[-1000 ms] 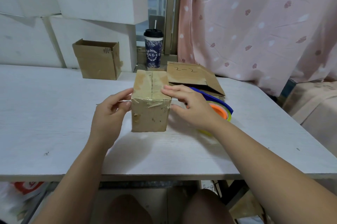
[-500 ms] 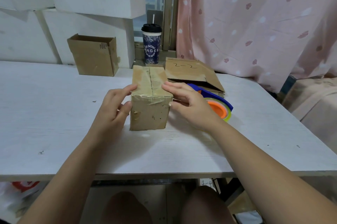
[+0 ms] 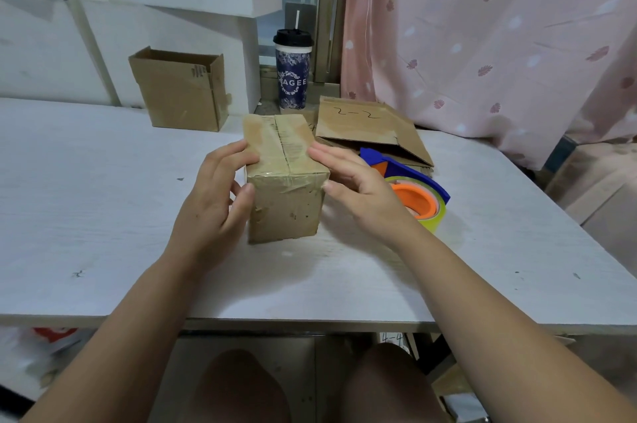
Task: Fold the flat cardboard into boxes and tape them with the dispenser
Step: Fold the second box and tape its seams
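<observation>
The taped brown cardboard box (image 3: 284, 188) stands closed on the white table (image 3: 103, 198). The left hand (image 3: 213, 202) presses loosely extended fingers on the box's left top edge, and the right hand (image 3: 362, 195) does the same on its right top edge, thumbs against the front corners. Just right of the box lies the blue-and-orange tape dispenser (image 3: 418, 188), and behind-right of the box lies the flat brown cardboard sheet (image 3: 365, 126).
</observation>
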Demonstrator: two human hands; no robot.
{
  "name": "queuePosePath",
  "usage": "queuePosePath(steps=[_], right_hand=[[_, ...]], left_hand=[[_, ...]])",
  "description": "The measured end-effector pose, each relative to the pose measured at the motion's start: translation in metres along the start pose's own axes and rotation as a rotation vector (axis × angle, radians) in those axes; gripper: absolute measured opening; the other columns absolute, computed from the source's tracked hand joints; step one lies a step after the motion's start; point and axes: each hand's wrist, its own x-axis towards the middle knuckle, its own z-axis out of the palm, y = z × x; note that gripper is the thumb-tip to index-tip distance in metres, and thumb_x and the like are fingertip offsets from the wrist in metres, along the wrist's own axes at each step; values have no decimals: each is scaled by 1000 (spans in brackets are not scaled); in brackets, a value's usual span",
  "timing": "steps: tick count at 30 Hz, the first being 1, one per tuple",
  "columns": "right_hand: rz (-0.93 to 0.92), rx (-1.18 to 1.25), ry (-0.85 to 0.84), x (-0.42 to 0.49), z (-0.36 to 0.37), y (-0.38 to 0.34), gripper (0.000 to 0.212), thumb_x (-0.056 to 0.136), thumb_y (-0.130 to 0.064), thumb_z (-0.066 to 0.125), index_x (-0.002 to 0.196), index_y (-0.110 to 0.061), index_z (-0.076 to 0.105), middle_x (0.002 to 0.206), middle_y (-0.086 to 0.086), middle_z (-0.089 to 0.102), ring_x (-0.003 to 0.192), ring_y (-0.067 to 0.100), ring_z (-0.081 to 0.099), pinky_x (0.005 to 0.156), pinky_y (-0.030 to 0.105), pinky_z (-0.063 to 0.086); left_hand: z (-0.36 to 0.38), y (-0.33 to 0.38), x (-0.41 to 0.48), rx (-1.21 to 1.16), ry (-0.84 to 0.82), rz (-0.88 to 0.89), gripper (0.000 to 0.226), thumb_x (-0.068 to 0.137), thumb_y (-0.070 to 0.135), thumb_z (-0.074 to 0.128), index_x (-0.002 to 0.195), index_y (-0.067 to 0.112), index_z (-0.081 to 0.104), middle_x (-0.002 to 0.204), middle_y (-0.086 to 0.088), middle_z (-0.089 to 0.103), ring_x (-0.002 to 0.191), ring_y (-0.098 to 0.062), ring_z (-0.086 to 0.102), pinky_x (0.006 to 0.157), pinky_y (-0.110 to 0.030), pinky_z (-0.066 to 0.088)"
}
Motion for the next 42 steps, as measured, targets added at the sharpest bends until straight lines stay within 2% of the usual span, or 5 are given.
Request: queuePosePath(steps=[10,26,31,36,42], right_hand=[[-1,34,32,2,5,2,45,92,1,54,134,-16,54,140,-9,45,133,2,39,110,28,36],[10,277,176,-1,24,6,44,84,1,61,114,-32,63,135,-13,53,128,-2,46,107,41,42],[7,259,118,-5,23,2,43,81,-11,62,118,-31,60,139,-16,48,130,2,45,105,32,43],[19,228,177,4,17,-4,22,91,-24,56,110,-21,67,128,-5,57,116,-10,50,91,8,38],[35,234,228,12,20,0,19,81,-17,75,92,-31,69,119,-10,61,110,12,61,88,29,52]], left_hand=[[1,5,4,8,57,-36,34,80,25,42,106,7,56,124,3,47,71,-11,49,66,-14,41],[2,0,0,-43,35,-44,30,83,20,60,112,18,50,131,0,44,77,1,50,66,-7,40],[1,6,1,6,4,-61,67,77,57,64,115,3,53,134,1,44,106,-16,50,81,-26,41],[0,28,17,-220,46,-341,34,79,60,41,82,28,50,116,19,59,111,6,51,95,-29,41],[1,27,30,-272,-73,-384,12,74,44,71,86,44,68,110,17,47,110,14,40,87,-10,32]])
